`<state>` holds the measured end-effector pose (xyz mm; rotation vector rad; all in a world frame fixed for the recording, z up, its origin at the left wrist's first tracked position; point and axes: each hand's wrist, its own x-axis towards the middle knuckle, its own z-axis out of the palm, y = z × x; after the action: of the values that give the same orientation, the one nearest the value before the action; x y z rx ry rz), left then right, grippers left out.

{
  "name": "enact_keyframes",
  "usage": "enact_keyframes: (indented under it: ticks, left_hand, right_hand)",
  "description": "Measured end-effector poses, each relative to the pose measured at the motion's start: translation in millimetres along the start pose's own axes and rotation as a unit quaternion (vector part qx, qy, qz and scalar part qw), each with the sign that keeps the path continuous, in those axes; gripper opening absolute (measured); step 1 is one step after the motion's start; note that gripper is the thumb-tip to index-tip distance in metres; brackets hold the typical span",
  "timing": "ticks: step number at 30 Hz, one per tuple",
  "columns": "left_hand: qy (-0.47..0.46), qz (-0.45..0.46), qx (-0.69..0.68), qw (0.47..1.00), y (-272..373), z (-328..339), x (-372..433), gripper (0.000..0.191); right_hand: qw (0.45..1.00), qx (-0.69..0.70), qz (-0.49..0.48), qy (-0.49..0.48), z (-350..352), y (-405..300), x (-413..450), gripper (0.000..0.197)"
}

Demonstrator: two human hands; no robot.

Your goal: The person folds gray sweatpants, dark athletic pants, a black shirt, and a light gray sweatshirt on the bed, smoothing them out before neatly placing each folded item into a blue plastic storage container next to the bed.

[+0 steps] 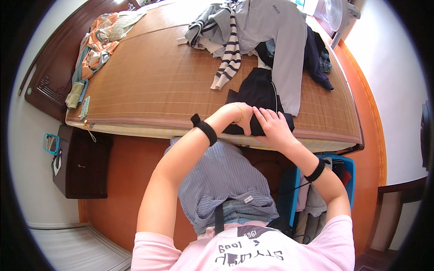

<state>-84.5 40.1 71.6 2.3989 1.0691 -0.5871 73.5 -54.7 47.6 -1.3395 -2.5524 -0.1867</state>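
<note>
A black garment with a thin white stripe (256,84) lies at the bed's near edge, its lower part bunched or folded under my hands. My left hand (244,117) rests on it, thumb and forefinger spread; its other fingers are mostly hidden. Close beside it, my right hand (273,127) lies on the same cloth with fingers extended, its fingertips almost meeting the left hand. The sleeve of a light grey top (289,74) runs down along the garment's right side. A striped cream-and-black sleeve (229,61) hangs out of the clothes pile to the left.
A bamboo mat (152,81) covers the bed. Orange patterned cloth (98,50) lies along its left side, near a phone-like object (84,107). Dark clothing (315,64) lies far right. A blue bin (351,183) of clothes stands by my right arm, a dark nightstand (86,166) at left.
</note>
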Motion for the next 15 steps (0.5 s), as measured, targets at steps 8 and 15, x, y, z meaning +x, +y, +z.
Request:
enact_keyframes:
  ticks: [8,15]
  left_hand:
    - [-0.059,0.029,-0.085,0.994,-9.9,-9.1,9.9,0.067]
    - [0.188,-0.048,0.022,0.981,13.9,22.3,-8.6,0.084]
  right_hand:
    - [0.998,0.051,0.017,0.01,11.7,14.1,11.9,0.083]
    - [0.999,0.045,0.023,0.004,22.2,19.1,13.6,0.076]
